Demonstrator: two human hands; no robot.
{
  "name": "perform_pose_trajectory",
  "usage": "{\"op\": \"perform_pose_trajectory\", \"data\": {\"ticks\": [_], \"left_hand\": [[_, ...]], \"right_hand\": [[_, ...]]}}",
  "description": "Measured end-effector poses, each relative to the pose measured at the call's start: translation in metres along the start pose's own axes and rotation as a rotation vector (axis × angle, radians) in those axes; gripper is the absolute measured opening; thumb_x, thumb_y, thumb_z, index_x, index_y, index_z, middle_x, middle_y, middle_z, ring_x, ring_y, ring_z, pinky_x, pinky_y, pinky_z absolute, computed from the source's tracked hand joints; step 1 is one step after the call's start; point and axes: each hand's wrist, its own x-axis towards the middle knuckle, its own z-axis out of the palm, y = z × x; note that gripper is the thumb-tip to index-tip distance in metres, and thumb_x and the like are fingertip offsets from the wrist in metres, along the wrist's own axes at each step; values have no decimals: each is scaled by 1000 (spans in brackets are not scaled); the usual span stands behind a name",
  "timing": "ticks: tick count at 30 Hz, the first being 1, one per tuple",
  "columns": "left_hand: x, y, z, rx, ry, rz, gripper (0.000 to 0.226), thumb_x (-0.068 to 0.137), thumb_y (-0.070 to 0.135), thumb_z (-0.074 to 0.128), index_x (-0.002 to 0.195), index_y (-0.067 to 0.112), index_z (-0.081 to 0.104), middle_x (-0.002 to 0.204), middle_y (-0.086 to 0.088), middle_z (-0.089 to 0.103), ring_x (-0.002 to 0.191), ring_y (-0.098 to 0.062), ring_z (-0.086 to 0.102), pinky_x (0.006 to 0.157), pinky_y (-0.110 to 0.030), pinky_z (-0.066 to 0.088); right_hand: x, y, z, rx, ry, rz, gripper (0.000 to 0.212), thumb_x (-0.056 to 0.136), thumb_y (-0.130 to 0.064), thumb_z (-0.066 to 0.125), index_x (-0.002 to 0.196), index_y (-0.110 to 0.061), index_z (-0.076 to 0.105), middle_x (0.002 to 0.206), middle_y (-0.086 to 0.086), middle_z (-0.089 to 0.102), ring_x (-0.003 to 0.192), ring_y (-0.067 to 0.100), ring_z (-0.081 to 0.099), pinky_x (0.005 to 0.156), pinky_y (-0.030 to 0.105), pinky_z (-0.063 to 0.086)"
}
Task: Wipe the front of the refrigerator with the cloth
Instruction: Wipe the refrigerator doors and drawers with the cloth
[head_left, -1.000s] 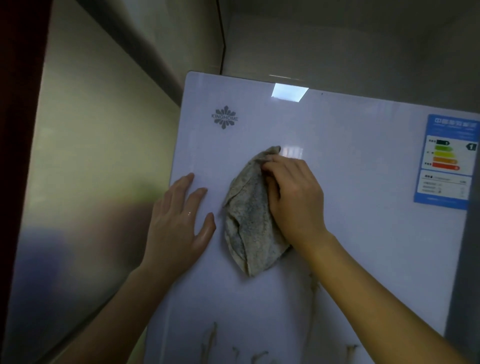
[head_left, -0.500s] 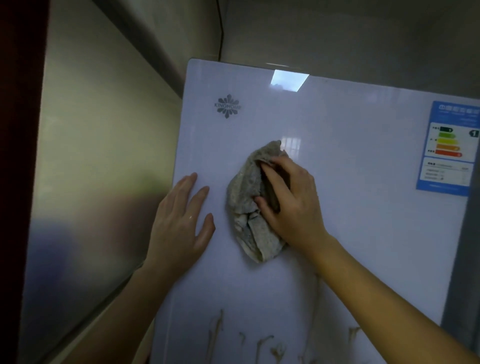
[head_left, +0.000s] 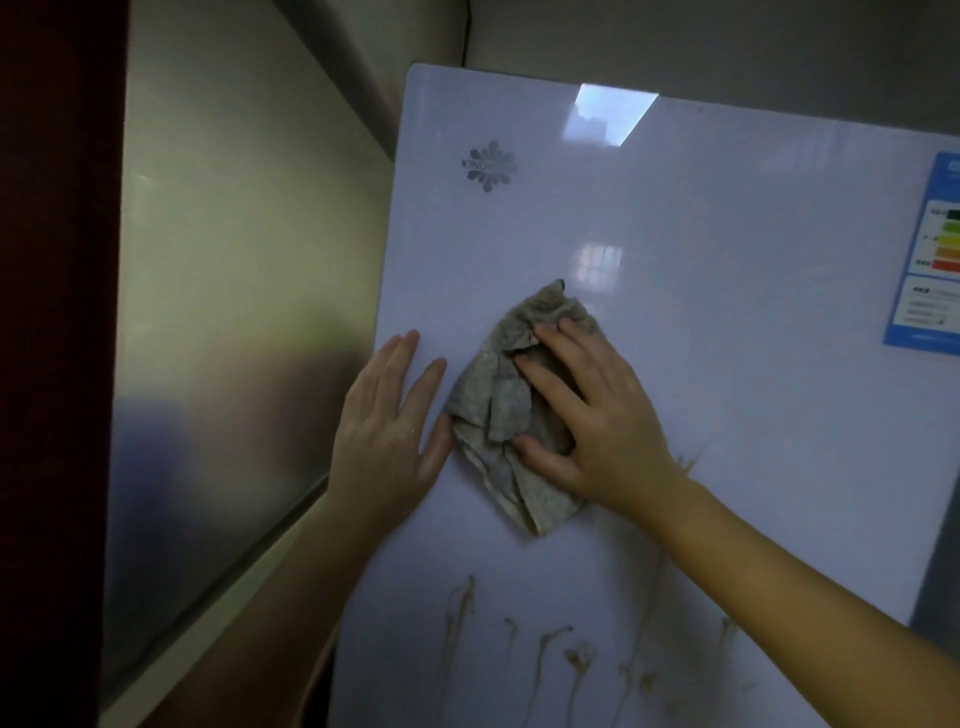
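Against the glossy white front of the refrigerator, roughly at the middle of the door, the grey cloth is lying crumpled under the right hand.

Several things are looking risky from here. Nothing is pinching the cloth, so a fast stroke is likely to let it slide out from under the fingers and drop. Because it is bunched into folds, only part of it is probably meeting the door, which is inviting streaks. Brown drip marks are running down the lower door, not yet reached; dragging a soiled cloth through them is liable to smear them wider rather than lift them. The left hand is resting bare on the shiny surface and may be leaving prints. A wide sweep to the right is also risking catching the edge of the energy label.

As for pose, the right arm is reaching in from the lower right, its hand lying spread over the cloth, fingers fanned up and to the left, thumb low, all pressing the fabric to the door. The left arm is coming up from below, its hand lying flat near the door's left edge, fingers straight and pointing up, thumb angled out just beside the cloth; whether they are touching cannot be told.
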Motion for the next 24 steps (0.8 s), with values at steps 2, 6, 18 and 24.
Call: {"op": "perform_pose_trajectory", "data": {"ticks": [2, 6, 18, 24], "left_hand": [[-2, -2, 1, 11, -28, 12, 53, 100, 33, 50, 146, 8, 49, 160, -20, 37, 149, -36, 34, 123, -40, 23], [-6, -3, 4, 24, -15, 12, 52, 101, 33, 52, 148, 8, 49, 160, -20, 35, 150, -36, 32, 123, -47, 29], [-16, 2, 8, 63, -17, 30, 55, 100, 31, 54, 149, 7, 46, 161, -22, 32, 150, -39, 30, 126, -46, 18], [-15, 16, 9, 86, -34, 4, 56, 99, 35, 53, 148, 8, 46, 160, -23, 33, 150, -40, 31, 123, -50, 22]], "right_hand": [[-7, 1, 0, -10, -4, -52, 60, 92, -40, 73, 139, -6, 61, 156, 19, 46, 148, 37, 39, 120, 55, 36], [-4, 13, -8, -63, 42, -42, 53, 91, -30, 72, 137, -5, 63, 154, 20, 48, 146, 37, 43, 121, 49, 35], [-79, 6, -2, -13, -27, -141, 50, 85, -22, 74, 132, -6, 68, 149, 19, 53, 142, 36, 48, 120, 51, 37], [-74, 55, -39, -57, 102, 103, 51, 89, -24, 69, 136, -3, 64, 151, 23, 49, 143, 42, 45, 119, 53, 36]]}}
